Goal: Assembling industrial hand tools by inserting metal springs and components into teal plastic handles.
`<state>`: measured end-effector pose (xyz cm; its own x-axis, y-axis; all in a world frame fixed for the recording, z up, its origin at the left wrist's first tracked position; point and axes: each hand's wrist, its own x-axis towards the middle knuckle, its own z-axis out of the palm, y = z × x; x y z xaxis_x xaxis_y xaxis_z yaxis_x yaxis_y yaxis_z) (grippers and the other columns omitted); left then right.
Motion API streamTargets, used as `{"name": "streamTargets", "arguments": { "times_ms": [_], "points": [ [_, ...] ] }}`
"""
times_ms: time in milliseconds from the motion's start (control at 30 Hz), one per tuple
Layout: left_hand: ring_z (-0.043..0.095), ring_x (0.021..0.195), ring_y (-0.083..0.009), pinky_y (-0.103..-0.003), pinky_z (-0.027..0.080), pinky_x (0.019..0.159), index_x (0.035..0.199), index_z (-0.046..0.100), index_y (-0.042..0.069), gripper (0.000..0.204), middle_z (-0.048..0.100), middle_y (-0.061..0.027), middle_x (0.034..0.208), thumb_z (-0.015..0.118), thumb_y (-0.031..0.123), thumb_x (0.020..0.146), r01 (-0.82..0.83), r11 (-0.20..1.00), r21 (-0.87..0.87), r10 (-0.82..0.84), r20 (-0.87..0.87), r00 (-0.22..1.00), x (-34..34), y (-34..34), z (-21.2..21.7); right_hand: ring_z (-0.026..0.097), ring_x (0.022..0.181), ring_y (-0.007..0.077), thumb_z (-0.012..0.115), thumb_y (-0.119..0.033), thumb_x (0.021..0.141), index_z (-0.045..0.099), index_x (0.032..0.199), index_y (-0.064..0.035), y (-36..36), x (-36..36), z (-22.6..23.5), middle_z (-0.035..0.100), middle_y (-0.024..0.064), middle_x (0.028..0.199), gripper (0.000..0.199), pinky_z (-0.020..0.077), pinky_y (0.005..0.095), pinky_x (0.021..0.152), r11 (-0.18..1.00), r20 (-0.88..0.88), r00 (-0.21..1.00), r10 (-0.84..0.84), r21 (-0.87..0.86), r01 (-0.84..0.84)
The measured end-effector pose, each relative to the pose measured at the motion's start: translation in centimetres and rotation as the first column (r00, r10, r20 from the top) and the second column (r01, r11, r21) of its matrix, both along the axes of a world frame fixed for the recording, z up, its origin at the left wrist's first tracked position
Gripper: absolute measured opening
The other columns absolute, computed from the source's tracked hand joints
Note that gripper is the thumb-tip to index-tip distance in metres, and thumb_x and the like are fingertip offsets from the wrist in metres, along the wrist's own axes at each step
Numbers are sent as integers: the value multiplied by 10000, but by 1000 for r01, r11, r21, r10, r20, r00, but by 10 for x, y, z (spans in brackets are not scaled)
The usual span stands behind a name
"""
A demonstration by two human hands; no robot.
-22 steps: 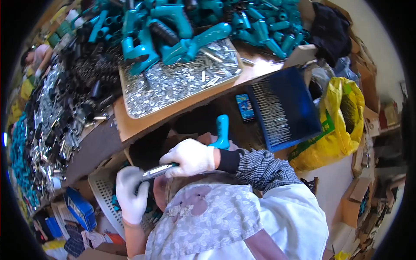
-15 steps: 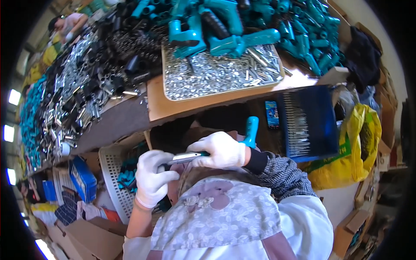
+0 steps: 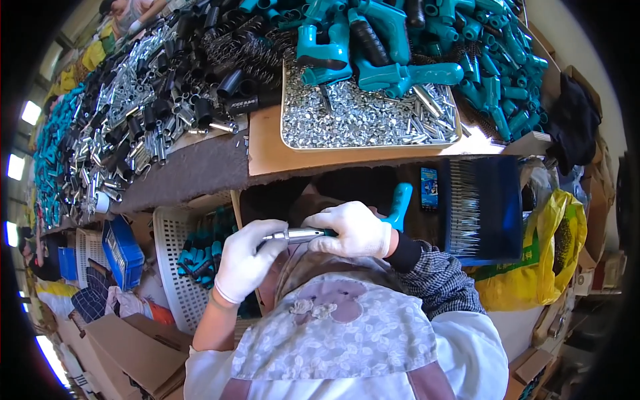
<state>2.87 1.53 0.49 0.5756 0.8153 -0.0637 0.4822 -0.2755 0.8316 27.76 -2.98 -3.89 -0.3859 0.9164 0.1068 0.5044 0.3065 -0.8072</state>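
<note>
Both my hands wear white gloves and meet below the bench edge, above my lap. My right hand (image 3: 355, 230) grips a teal pistol-shaped tool body (image 3: 400, 203) whose handle sticks up behind the fingers. A slim silver metal tube (image 3: 293, 235) points left out of it. My left hand (image 3: 245, 261) is closed around the left end of that tube. A flowered apron covers my lap beneath them.
A metal tray of small silver parts (image 3: 363, 120) sits on the bench edge, with teal tool bodies (image 3: 373, 40) piled behind and black and silver tubes (image 3: 147, 93) to the left. A white basket (image 3: 175, 267) holds teal parts. A blue bin of pins (image 3: 480, 207), a yellow bag (image 3: 540, 267) and cardboard boxes (image 3: 127, 347) stand around.
The view has swung, so the bench and my hands sit further right and lower in the picture. My hands keep the same hold on the teal tool and silver tube.
</note>
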Motion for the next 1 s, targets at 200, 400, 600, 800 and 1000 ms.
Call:
{"name": "streamTargets", "arguments": {
  "times_ms": [200, 400, 600, 800, 1000],
  "points": [
    [546, 1309, -347, -428, 412, 1120, 1421, 472, -51, 882, 531, -193, 1424, 891, 265, 712, -76, 987, 142, -23, 594, 804, 8, -7, -27, 650, 846, 207, 700, -317, 928, 670, 986, 0, -4, -3, -1, 673, 120, 901, 324, 515, 336, 785, 968, -808, 582, -93, -211, -138],
    [657, 795, -386, -443, 529, 728, 1098, 652, -35, 524, 657, -193, 894, 876, 97, 642, 197, 912, 359, -216, 13, 976, -31, -8, -37, 446, 660, 149, 578, -468, 1018, 500, 869, -193, 15, 16, -11, 476, -32, 733, 323, 382, 359, 700, 811, -745, -431, -509, -583, 48],
    [698, 859, -406, -460, 555, 747, 1254, 640, 41, 519, 721, -186, 990, 795, 158, 772, -17, 981, 195, 80, -321, 944, 9, -7, -53, 636, 746, 294, 515, -298, 1017, 616, 944, -109, 105, -17, -245, 614, 123, 832, 226, 557, 479, 786, 555, -566, -122, -816, -824, 111],
    [694, 891, -403, -457, 570, 791, 1237, 651, 79, 474, 698, -198, 990, 807, 277, 835, -59, 986, 154, 87, -177, 980, 21, 14, -125, 652, 764, 336, 524, -340, 1015, 626, 943, -63, 176, -53, -327, 649, 136, 844, 303, 561, 460, 738, 799, -400, 692, -600, -267, 539],
    [682, 756, -341, -457, 556, 643, 1226, 666, 146, 489, 678, -130, 849, 746, 455, 854, -8, 976, 218, 53, -197, 979, 32, 3, -163, 654, 785, 345, 531, -350, 1011, 634, 960, -63, 268, -135, -297, 659, 141, 862, 309, 559, 460, 755, 907, -423, 806, -415, -267, 327]
  ]
}}
